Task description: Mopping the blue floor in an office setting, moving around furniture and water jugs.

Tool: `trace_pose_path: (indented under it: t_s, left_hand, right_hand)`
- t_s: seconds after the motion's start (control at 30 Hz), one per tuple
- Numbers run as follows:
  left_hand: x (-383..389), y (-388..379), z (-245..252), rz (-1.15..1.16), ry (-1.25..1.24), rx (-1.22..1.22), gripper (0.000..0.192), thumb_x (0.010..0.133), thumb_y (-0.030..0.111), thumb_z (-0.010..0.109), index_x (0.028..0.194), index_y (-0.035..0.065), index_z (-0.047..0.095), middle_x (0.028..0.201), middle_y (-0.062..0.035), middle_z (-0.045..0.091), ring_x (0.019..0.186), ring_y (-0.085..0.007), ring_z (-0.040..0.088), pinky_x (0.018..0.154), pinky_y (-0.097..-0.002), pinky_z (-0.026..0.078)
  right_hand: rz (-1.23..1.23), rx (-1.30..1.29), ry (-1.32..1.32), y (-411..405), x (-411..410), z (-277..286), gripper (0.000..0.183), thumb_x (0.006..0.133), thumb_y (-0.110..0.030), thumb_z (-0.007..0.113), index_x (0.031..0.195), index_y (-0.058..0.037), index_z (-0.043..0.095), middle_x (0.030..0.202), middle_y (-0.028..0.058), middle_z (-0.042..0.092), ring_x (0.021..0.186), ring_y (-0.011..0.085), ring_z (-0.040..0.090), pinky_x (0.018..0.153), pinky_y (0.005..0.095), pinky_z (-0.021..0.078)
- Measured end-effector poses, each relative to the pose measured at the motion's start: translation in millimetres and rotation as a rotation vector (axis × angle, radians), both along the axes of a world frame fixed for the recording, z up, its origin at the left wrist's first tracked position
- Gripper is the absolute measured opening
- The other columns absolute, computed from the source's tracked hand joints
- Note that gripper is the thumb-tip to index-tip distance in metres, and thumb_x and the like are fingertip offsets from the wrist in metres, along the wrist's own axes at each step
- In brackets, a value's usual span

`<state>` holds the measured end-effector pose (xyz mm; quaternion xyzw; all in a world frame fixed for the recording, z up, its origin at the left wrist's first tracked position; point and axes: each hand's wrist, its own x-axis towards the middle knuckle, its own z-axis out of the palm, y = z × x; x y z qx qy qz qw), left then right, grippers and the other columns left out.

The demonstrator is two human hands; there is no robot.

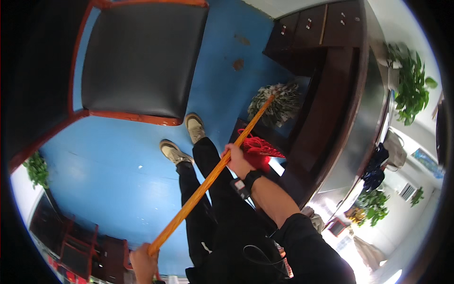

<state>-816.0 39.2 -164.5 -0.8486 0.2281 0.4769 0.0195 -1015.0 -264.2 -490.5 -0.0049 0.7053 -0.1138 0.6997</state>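
Observation:
A mop's wood-grained orange handle (pixel 198 193) runs diagonally across the view from lower left to upper right. Its grey-white strand head (pixel 275 104) is spread on the blue floor, partly under a dark wooden desk (pixel 337 117). My left hand (pixel 143 261) grips the handle near its lower-left end in the picture. Farther along towards the mop head, my right hand (pixel 237 161) is closed around the shaft, with a black band and a small device at the wrist. Beyond that hand lies a red item with cords (pixel 259 145), beside the desk's underside.
A black-seated chair (pixel 142 60) with a red-brown wooden frame stands at upper left. Drawers (pixel 308 28) line the desk's far end. Potted plants (pixel 408 85) and bags (pixel 393 149) appear along the right. More wooden chairs (pixel 76 252) are at lower left. My shoes (pixel 175 152) stand near the chair.

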Motion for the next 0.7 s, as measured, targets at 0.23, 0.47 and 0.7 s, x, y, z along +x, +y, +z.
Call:
trace_pose_path:
  t_s: [0.23, 0.47, 0.7]
  left_hand:
    - [-36, 44, 119, 0.214, -0.102, -0.044, 0.020, 0.081, 0.022, 0.061, 0.083, 0.0015, 0.061, 0.058, -0.0142, 0.057, 0.049, -0.0283, 0.057, 0.044, -0.0368, 0.043]
    - [-43, 21, 219, 0.445, -0.634, -0.369, 0.013, 0.084, 0.010, 0.054, 0.081, -0.0024, 0.058, 0.064, -0.0143, 0.057, 0.051, -0.0274, 0.054, 0.048, -0.0340, 0.043]
    - [-9, -1, 241, 0.093, -0.614, -0.838, 0.009, 0.080, 0.006, 0.054, 0.084, -0.0001, 0.059, 0.073, -0.0162, 0.059, 0.056, -0.0322, 0.055, 0.051, -0.0348, 0.044]
  right_hand:
    - [0.083, 0.027, -0.189, 76, 56, 76, 0.016, 0.079, -0.011, 0.057, 0.069, -0.0047, 0.046, 0.057, 0.0071, 0.044, 0.049, 0.0215, 0.047, 0.049, 0.0342, 0.0439]
    - [0.079, 0.039, -0.249, 103, 106, 116, 0.006, 0.076, -0.005, 0.051, 0.074, -0.0035, 0.045, 0.055, 0.0106, 0.047, 0.045, 0.0254, 0.049, 0.043, 0.0370, 0.0427]
    - [0.020, -0.001, -0.267, 110, 123, 157, 0.011, 0.080, -0.010, 0.052, 0.074, -0.0052, 0.044, 0.058, 0.0087, 0.044, 0.049, 0.0237, 0.048, 0.045, 0.0378, 0.0432]
